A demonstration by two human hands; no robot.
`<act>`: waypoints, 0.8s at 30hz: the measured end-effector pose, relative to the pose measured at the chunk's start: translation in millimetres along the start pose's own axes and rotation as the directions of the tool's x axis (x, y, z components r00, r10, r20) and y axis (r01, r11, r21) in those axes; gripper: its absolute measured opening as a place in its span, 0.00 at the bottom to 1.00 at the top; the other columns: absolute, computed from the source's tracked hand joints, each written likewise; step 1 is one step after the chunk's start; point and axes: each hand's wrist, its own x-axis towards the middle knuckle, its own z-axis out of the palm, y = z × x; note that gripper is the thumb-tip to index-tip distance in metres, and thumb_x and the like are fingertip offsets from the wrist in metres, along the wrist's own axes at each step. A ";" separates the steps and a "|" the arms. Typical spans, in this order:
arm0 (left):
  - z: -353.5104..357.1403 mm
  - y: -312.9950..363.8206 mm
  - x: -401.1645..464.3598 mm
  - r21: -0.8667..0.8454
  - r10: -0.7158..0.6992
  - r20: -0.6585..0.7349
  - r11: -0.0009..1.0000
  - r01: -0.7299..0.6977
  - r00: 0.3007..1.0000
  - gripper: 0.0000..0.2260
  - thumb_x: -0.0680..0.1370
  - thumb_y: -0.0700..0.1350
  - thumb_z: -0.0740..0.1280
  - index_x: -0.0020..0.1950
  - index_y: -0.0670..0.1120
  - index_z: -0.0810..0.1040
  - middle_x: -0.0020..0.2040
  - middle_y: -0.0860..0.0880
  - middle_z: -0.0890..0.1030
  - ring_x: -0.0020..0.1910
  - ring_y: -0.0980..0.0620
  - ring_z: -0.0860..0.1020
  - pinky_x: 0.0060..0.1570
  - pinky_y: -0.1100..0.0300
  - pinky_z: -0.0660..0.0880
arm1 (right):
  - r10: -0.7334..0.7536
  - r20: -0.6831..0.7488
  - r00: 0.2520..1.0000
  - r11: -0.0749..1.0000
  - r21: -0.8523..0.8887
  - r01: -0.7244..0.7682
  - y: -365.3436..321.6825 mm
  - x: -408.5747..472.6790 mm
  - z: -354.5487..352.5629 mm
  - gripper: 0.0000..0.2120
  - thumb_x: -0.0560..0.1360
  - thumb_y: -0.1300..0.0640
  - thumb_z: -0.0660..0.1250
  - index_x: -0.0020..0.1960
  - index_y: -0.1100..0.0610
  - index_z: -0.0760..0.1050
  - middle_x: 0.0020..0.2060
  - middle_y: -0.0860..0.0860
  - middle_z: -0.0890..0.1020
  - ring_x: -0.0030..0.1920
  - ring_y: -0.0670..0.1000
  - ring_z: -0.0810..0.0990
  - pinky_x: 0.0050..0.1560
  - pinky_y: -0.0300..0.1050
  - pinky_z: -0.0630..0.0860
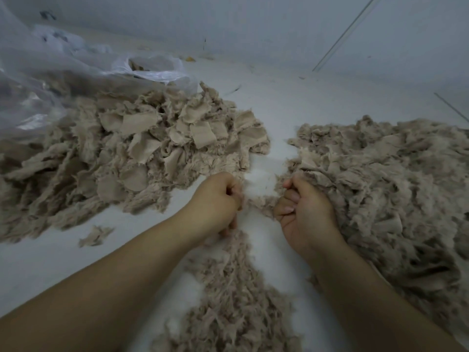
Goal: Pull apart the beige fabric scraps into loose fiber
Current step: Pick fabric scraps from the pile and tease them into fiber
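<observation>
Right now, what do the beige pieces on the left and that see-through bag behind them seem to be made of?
The beige scraps look like a soft knit or woven cloth, matte, with frayed, fuzzy edges; the exact fibre cannot be told. The bag looks like thin clear plastic film: it is translucent, crinkled, and shows glossy highlights.

I see matt woven beige fabric scraps (pixel 142 138) with frayed edges, fuzzy loose fiber (pixel 396 189), a glossy translucent plastic bag (pixel 50 80), and a smooth white table (pixel 274 102).
</observation>
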 end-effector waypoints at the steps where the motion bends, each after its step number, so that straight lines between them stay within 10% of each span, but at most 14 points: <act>1: 1.4 -0.3 2.9 -0.024 -0.010 0.005 1.000 0.010 1.000 0.04 0.81 0.37 0.60 0.46 0.42 0.71 0.31 0.43 0.79 0.18 0.53 0.72 0.20 0.62 0.68 | 0.005 0.002 1.000 1.000 -0.008 -0.005 0.0 -0.2 0.1 0.16 0.83 0.57 0.58 0.37 0.58 0.70 0.22 0.45 0.61 0.21 0.43 0.57 0.20 0.33 0.59; 5: 7.1 7.4 13.8 0.214 0.131 0.145 0.964 -0.160 0.981 0.16 0.73 0.46 0.75 0.56 0.52 0.72 0.42 0.47 0.77 0.32 0.53 0.78 0.27 0.60 0.75 | 0.026 0.007 1.000 1.000 -0.013 -0.026 -0.4 -1.2 2.4 0.16 0.83 0.57 0.57 0.38 0.59 0.70 0.24 0.47 0.60 0.22 0.43 0.56 0.20 0.33 0.59; 8: 14.8 13.1 19.9 0.434 0.266 0.203 0.838 -0.330 0.942 0.05 0.74 0.42 0.73 0.48 0.47 0.80 0.38 0.56 0.75 0.42 0.51 0.79 0.39 0.61 0.72 | 0.031 0.010 0.999 0.999 -0.026 -0.031 -0.3 -1.2 2.9 0.16 0.83 0.58 0.58 0.37 0.59 0.70 0.25 0.47 0.60 0.22 0.43 0.57 0.21 0.33 0.59; 15: 10.2 1.1 16.1 -0.340 0.056 -0.078 0.937 -0.080 0.995 0.16 0.79 0.43 0.68 0.32 0.41 0.73 0.24 0.46 0.71 0.19 0.52 0.67 0.20 0.66 0.62 | 0.015 0.105 0.994 0.989 -0.148 0.001 2.5 1.9 1.6 0.04 0.79 0.64 0.64 0.47 0.63 0.77 0.28 0.48 0.79 0.22 0.41 0.69 0.21 0.33 0.64; 24: 8.8 -0.8 20.0 -0.544 0.023 -0.100 0.836 -0.074 0.995 0.18 0.82 0.47 0.62 0.33 0.44 0.69 0.25 0.49 0.64 0.23 0.52 0.60 0.20 0.64 0.59 | 0.094 0.224 0.970 0.940 -0.340 -0.012 -1.8 -1.4 3.3 0.09 0.79 0.65 0.65 0.39 0.62 0.75 0.22 0.46 0.74 0.19 0.40 0.65 0.21 0.32 0.63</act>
